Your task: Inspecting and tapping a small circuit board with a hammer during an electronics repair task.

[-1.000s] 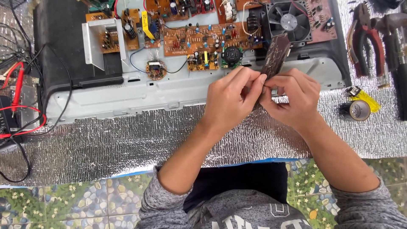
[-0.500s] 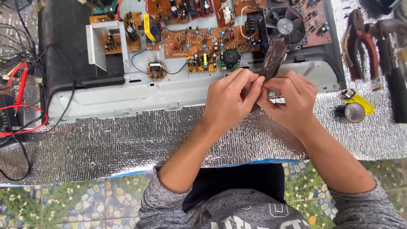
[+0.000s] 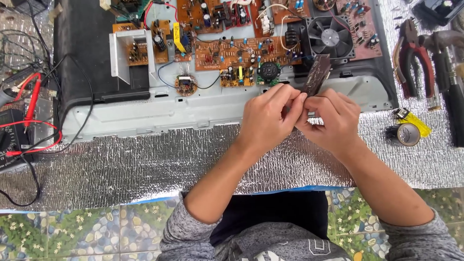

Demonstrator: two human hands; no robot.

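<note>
Head view: two hands meet above the silver foil-covered worktop (image 3: 145,169). The left hand (image 3: 268,121) and right hand (image 3: 333,121) together pinch one small dark brown circuit board strip (image 3: 317,75), fingers pressed tight, tilted up over the grey chassis (image 3: 193,111). One black fan (image 3: 331,37), one red-handled pliers (image 3: 413,60), one tape roll (image 3: 406,134).

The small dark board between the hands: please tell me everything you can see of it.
The small dark board is a narrow brown-black strip with faint pale marks, likely a circuit board seen from its back. It stands tilted, its top end toward the fan. The left hand and right hand pinch its lower end, which they hide. It is raised above the grey metal chassis.
</note>
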